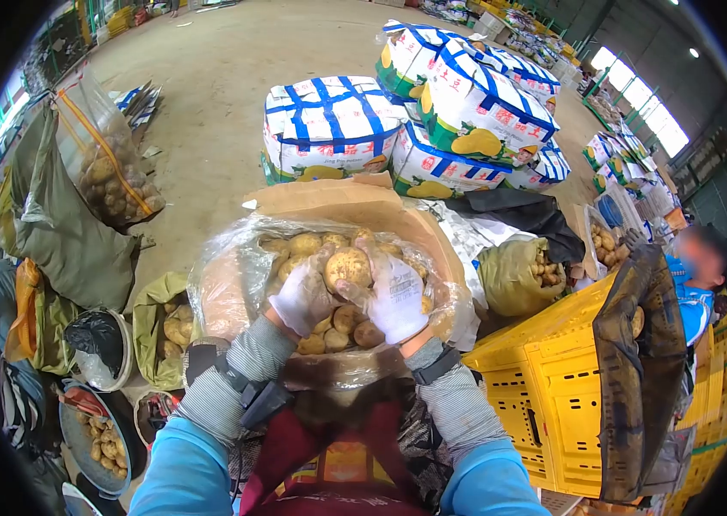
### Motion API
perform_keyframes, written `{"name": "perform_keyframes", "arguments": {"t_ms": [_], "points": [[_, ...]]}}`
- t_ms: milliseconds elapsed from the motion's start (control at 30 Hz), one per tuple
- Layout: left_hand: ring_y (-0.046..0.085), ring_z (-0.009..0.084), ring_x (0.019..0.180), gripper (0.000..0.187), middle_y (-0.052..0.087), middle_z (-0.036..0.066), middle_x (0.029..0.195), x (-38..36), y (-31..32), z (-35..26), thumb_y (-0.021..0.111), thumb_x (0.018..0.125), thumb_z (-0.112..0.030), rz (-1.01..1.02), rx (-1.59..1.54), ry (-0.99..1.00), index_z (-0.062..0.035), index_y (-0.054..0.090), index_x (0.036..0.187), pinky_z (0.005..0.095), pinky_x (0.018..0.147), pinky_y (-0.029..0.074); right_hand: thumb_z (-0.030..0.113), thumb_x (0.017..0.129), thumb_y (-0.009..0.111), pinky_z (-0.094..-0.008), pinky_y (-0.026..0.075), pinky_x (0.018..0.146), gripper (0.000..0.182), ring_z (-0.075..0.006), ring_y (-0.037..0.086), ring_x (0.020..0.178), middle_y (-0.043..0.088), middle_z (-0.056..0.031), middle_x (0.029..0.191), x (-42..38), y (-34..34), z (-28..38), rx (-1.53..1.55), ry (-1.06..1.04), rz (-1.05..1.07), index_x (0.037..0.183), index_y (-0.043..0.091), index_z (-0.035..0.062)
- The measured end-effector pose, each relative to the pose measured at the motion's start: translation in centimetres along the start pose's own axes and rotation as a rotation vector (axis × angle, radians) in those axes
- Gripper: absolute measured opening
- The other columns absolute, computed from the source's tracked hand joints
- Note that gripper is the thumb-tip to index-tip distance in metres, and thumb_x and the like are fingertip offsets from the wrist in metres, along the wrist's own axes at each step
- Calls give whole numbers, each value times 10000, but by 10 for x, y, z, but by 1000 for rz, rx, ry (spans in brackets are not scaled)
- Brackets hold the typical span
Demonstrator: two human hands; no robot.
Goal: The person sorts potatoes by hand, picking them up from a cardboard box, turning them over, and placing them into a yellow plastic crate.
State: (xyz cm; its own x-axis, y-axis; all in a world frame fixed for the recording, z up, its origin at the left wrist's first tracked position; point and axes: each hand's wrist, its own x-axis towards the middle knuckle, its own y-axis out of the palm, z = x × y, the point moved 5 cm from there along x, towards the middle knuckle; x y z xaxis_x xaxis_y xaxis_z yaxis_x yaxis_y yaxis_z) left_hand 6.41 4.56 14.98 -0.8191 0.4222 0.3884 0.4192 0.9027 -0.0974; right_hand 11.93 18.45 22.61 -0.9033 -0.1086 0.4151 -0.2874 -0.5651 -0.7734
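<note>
A large round potato [348, 269] is held between my two white-gloved hands, over an open cardboard box [329, 199]. My left hand [304, 297] curls against the potato's left side. Against its right side, my right hand [394, 299] presses with thumb and fingers. More potatoes [335, 340] lie loose in the box, some partly hidden under my hands. Clear plastic film [224, 279] lines the box and hangs over its left edge.
Printed cartons [329, 129] with blue straps stand stacked ahead. A yellow crate [544, 400] is close on the right, with a person [697, 279] beyond it. Potato sacks [166, 327] and a grey tub [71, 439] stand on the left.
</note>
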Motion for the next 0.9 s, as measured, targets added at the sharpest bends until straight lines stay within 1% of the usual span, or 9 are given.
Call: {"name": "perform_keyframes", "arguments": {"t_ms": [133, 267, 367, 467, 600, 667, 733, 800, 900], "points": [[640, 317, 1056, 824, 647, 188, 1155, -1, 0, -14, 875, 711, -317, 32, 130, -84, 51, 468, 1326, 370, 916, 520, 425, 929, 606, -404, 502, 864, 498, -349, 652, 963, 696, -182, 1008, 3, 11, -24, 130, 117, -17, 1256, 616, 49], [642, 305, 1056, 618, 653, 183, 1143, 8, -5, -26, 792, 807, -295, 17, 246, -46, 49, 536, 1252, 364, 910, 521, 283, 949, 613, -374, 489, 923, 434, -317, 637, 1068, 673, -200, 1109, 6, 26, -54, 493, 229, -204, 1306, 574, 38], [637, 295, 1061, 450, 656, 184, 1131, 12, -12, -44, 683, 892, -263, -51, 64, 8, 42, 574, 1205, 361, 910, 517, 249, 888, 699, -369, 453, 1002, 570, -326, 572, 1195, 605, -214, 1255, 5, 32, -29, 911, 232, -160, 1377, 499, 37], [630, 269, 1059, 317, 653, 167, 1138, 7, -4, -37, 561, 955, -182, -129, -144, -23, 32, 589, 1187, 354, 925, 509, 284, 815, 781, -378, 423, 1049, 737, -338, 514, 1263, 542, -209, 1345, -1, 29, -12, 418, 129, 27, 1417, 441, 32], [618, 217, 1065, 257, 630, 127, 1190, 2, -12, -16, 476, 989, -100, -44, 758, 151, 11, 598, 1186, 352, 951, 508, 210, 737, 849, -366, 474, 1006, 737, -259, 591, 1158, 608, -165, 1260, 5, 24, -7, 655, 198, 67, 1353, 496, 11], [610, 234, 1102, 279, 625, 134, 1212, 6, -13, -26, 473, 1006, -138, -80, 31, -84, 16, 583, 1212, 363, 972, 496, 217, 730, 850, -362, 465, 1019, 759, -261, 583, 1169, 605, -174, 1256, 6, 17, 4, 719, 162, 56, 1352, 486, -23], [601, 250, 1134, 302, 620, 135, 1234, 8, 2, -11, 453, 1014, -142, -185, -1177, -409, 24, 566, 1240, 367, 1002, 479, 268, 720, 878, -366, 430, 1057, 836, -251, 544, 1229, 565, -171, 1324, 8, 12, 9, 745, 166, 79, 1381, 459, -24], [557, 258, 1196, 343, 572, 139, 1302, 5, 1, -8, 440, 1027, -172, -159, -1028, -434, 28, 520, 1294, 356, 1040, 447, 275, 723, 876, -366, 425, 1062, 828, -246, 537, 1234, 564, -164, 1328, 5, 14, 4, 684, 176, 77, 1377, 464, -22], [496, 252, 1263, 422, 518, 141, 1372, 9, -3, -15, 472, 1024, -206, -161, -600, -413, 27, 445, 1375, 352, 1066, 412, 286, 710, 839, -396, 468, 995, 800, -339, 584, 1167, 608, -233, 1223, 5, 11, 6, 311, 111, 37, 1357, 489, -28]]}}
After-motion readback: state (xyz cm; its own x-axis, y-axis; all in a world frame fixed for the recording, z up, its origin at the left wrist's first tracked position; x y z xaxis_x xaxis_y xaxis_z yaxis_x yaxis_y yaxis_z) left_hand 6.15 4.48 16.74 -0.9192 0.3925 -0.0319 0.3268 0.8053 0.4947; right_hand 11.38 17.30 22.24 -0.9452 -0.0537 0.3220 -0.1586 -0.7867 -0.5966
